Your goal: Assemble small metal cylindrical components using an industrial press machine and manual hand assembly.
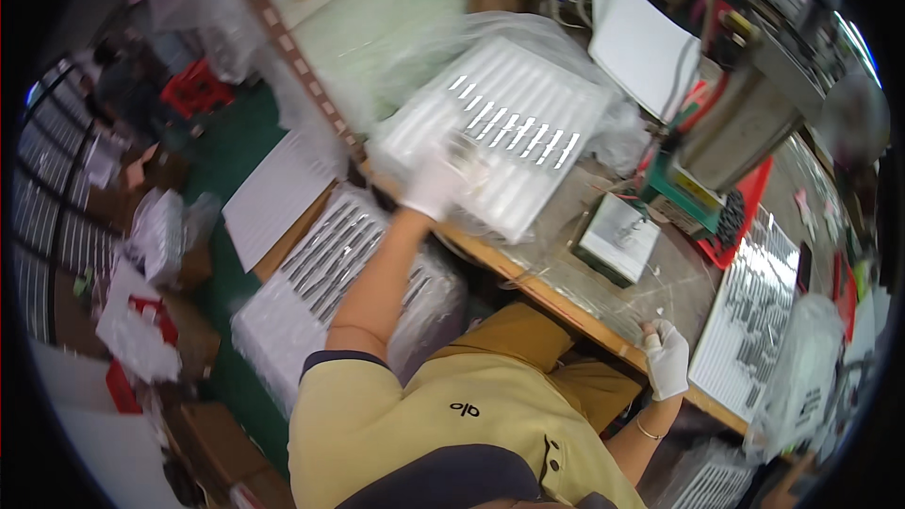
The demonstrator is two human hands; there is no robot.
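My left hand (pixel 436 184), in a white glove, is over the near left part of a white ridged tray (pixel 537 71). Motion smears its fingers, and a shiny blur shows at their tips, too unclear to name. Several short shiny metal pieces (pixel 510 128) lie in a slanting row across the tray's grooves. By the bench's front edge, my right hand (pixel 667 363) is closed, its glove leaving some fingertips bare. Whatever its curled fingers may hold is too small to make out.
A green-based machine (pixel 686 190) stands on the bench beside a white-topped box (pixel 617 240) and a red bin (pixel 749 212). Another ridged tray with many metal pieces (pixel 749 320) lies at right. Plastic-wrapped stacked trays (pixel 283 330) stand on the floor at left.
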